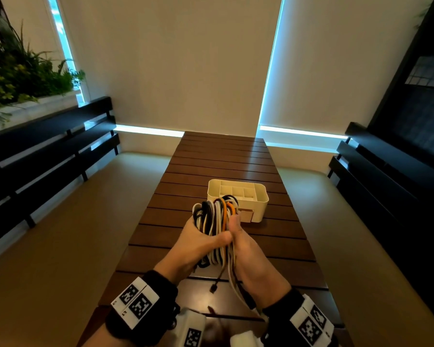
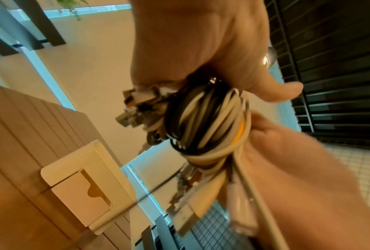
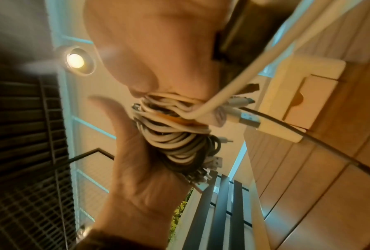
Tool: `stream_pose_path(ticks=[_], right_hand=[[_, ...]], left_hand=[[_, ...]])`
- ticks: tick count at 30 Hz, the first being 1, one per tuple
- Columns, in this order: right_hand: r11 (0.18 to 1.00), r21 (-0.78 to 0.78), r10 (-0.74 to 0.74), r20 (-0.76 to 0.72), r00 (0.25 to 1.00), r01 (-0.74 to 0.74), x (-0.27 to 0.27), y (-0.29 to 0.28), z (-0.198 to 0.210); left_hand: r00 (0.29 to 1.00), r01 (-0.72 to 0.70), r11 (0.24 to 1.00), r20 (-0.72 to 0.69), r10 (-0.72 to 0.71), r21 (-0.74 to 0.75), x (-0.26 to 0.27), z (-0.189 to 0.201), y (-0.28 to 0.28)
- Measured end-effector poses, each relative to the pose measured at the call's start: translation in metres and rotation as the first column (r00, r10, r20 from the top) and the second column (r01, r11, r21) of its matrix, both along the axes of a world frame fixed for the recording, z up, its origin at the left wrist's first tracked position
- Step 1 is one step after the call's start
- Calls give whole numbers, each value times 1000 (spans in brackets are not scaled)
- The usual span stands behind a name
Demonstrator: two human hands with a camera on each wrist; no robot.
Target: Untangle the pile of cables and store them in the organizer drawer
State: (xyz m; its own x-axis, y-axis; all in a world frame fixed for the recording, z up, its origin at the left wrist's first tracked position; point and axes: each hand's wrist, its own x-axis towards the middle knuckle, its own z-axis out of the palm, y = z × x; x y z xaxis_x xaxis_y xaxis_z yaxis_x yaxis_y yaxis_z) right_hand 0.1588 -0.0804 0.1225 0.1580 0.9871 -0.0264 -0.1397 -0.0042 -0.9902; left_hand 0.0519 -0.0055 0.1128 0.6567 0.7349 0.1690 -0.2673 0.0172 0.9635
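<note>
Both hands grip one cable bundle [image 1: 214, 221] above the bench [image 1: 211, 161]: left hand [image 1: 201, 237] wraps its middle, right hand [image 1: 238, 236] pinches beside. Bundle hangs just near of the white organizer [image 1: 258, 204], whose drawer [image 2: 81, 197] seems closed. Better to free one loose plug end [image 1: 213, 288] first, pulling slowly.

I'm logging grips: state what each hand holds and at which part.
Both hands grip the one cable bundle around its middle: left hand wrapped round from the left, right hand from the right; loops stick out above, plug ends hang below.
</note>
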Motion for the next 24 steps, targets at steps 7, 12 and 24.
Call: stream_pose_path(ticks=[7, 12, 24], right_hand=[[985, 58, 173, -174, 969, -165, 12, 3, 2], [952, 117, 305, -368, 879, -282, 6, 2, 5], [980, 190, 108, -251, 962, -61, 1, 5, 8]], left_hand=[[996, -68, 987, -56, 77, 149, 3, 0, 5], [996, -67, 993, -57, 73, 101, 1, -4, 8], [961, -276, 960, -8, 277, 53, 11, -9, 5]])
